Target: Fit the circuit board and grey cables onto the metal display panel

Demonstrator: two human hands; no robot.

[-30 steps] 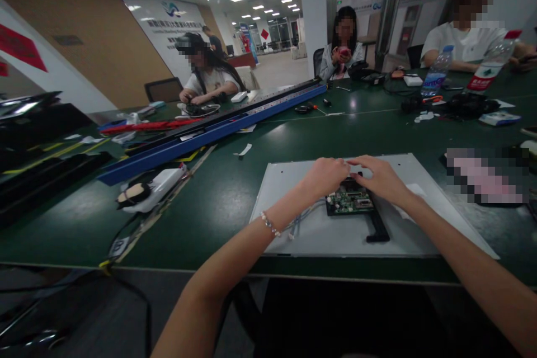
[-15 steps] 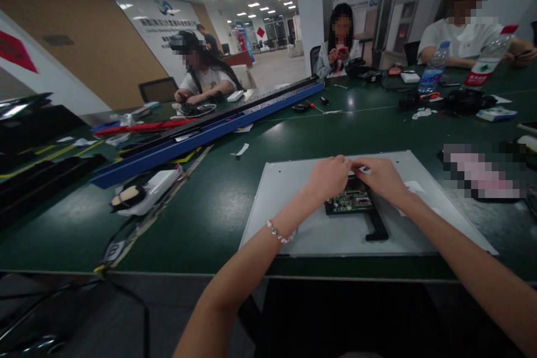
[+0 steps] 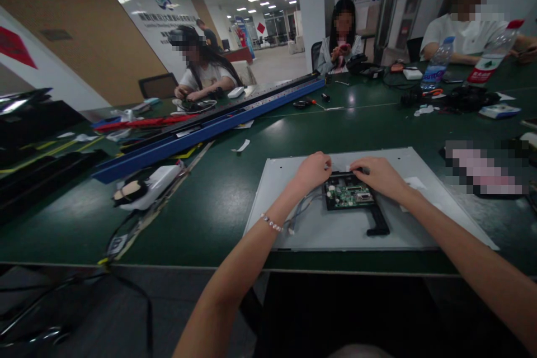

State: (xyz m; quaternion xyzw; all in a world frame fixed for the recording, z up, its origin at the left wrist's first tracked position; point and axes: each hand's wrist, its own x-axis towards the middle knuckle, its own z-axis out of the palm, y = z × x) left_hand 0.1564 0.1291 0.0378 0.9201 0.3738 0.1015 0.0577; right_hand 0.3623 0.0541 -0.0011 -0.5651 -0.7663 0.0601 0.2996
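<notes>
A green circuit board (image 3: 348, 194) sits in a black plastic frame (image 3: 378, 224), whose arm reaches toward me. Frame and board lie on a large pale grey panel (image 3: 310, 239). At the frame's upper left corner, my left hand (image 3: 311, 172) is closed with curled fingers; what they grip is hidden. My right hand (image 3: 376, 176) pinches at the upper right edge, with a small dark thing between its fingers too unclear to name. Beside my left wrist, a grey cable (image 3: 302, 205) with a pale plug end runs over the panel.
A long blue rail (image 3: 218, 140) crosses the table on the left, behind a white power strip (image 3: 161, 180). A phone-like item (image 3: 482, 170) lies right of the panel. Bottles (image 3: 438, 64) stand farther back. Several people sit around the green table (image 3: 201, 224).
My hands, close together above the frame before, have parted; the left moved leftward. More of the board and the grey cable now show.
</notes>
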